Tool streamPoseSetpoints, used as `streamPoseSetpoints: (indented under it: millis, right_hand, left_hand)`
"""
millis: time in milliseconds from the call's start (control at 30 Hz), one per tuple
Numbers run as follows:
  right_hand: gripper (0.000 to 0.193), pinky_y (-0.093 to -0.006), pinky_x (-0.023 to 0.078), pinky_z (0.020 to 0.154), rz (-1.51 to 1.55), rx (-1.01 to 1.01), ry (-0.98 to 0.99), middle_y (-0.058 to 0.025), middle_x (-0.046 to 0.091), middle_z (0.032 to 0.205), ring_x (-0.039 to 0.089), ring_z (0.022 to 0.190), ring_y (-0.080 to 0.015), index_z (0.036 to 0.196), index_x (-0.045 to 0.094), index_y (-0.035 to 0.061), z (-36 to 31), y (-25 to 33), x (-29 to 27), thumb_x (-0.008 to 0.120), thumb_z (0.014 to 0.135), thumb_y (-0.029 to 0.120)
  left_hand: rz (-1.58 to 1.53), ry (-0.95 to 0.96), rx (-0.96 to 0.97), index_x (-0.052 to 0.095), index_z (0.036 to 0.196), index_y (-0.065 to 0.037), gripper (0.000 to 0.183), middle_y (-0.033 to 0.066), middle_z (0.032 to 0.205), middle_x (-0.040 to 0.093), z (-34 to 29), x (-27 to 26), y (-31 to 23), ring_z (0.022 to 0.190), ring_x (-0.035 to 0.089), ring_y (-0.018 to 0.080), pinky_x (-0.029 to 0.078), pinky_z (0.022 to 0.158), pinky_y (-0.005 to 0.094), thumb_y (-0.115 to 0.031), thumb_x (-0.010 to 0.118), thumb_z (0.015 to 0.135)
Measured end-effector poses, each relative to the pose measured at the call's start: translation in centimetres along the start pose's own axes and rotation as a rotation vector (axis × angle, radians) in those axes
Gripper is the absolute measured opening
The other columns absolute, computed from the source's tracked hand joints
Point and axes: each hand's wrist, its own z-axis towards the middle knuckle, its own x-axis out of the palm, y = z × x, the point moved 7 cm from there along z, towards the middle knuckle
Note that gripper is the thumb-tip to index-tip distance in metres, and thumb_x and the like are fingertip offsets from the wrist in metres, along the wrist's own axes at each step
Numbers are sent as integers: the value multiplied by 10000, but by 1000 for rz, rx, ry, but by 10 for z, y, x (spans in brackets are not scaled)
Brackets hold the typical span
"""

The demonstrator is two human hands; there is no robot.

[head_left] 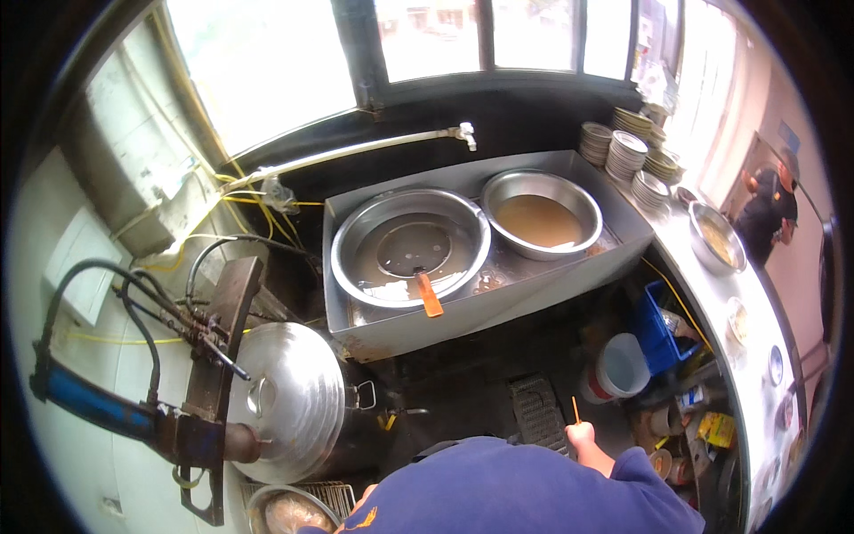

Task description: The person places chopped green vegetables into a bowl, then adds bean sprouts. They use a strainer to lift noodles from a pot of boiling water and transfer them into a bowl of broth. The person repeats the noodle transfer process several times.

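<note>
My right hand (pixel 581 435) is closed around a thin orange stick (pixel 576 409) that points up out of the fist. What kind of stick it is, I cannot make out. Of my left arm only a sliver of skin (pixel 363 497) shows past the dark blue shirt, beside a metal bowl (pixel 260 516) with something wrapped in clear plastic in it. The left fingers are hidden. Ahead, in the metal sink (pixel 427 331), stand two wide metal basins. The left basin (pixel 343 267) holds water and an orange-handled tool (pixel 429 295); cloudy brown liquid fills the right basin (pixel 591 206).
A big lidded metal pot (pixel 302 392) and a machine with a blue lever (pixel 98 400) stand at left. Below the right counter (pixel 712 303) are a white bucket (pixel 624 363) and a blue crate (pixel 660 329). Stacked plates (pixel 626 153) and another person (pixel 767 209) are at far right.
</note>
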Motion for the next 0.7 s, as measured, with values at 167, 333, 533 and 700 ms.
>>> streamPoseSetpoints:
  millis: [167,333,533,700]
  right_hand:
    - [412,-382,537,821,-9,118,151,-194,726,983,706,943,-300,986,722,-28,-14,-2,4,743,692,260]
    - [459,-381,513,896,129,290,211,-188,701,1114,674,1063,-299,1103,711,31,-52,-25,-15,732,728,296]
    - [432,-392,506,933,-7,349,60,-204,678,1162,653,1103,-328,1111,712,40,-70,-34,-43,647,787,318]
    - [439,-409,522,905,-353,114,104,-172,708,1088,674,1044,-318,1062,738,62,-59,-32,-48,599,822,402]
  left_hand:
    - [44,-24,95,692,1042,36,299,180,996,713,22,-2,-25,907,683,288,534,842,404,-127,695,791]
    - [-20,-147,336,686,1037,43,274,192,1002,709,48,-21,-84,924,683,306,531,858,412,-113,649,814]
    - [82,-905,889,654,960,-36,309,80,782,622,-49,-109,-225,693,595,193,511,703,312,76,489,724]
    - [199,-1270,759,598,1120,4,473,182,1028,621,-111,-195,-272,988,606,352,472,920,424,105,481,673]
